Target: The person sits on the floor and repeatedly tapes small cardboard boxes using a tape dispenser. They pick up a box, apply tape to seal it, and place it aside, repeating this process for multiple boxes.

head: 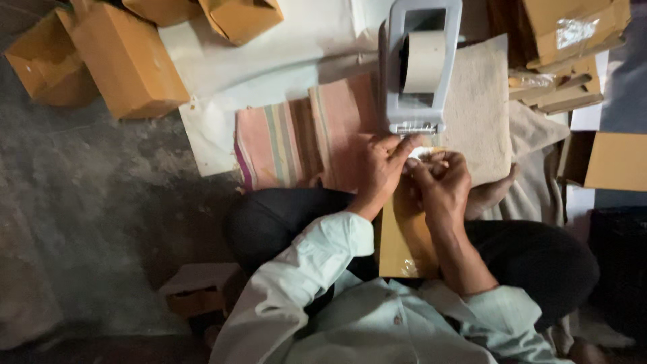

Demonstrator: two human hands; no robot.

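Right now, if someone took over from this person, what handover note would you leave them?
Left hand: fingers pinching a pale strip at the mouth of the grey tape dispenser.
Right hand: fingers on the same strip, over the top edge of the brown flat carton on the lap.
Done: several made-up brown boxes lie at upper left.
Left: the strip is not yet pressed down on the carton.
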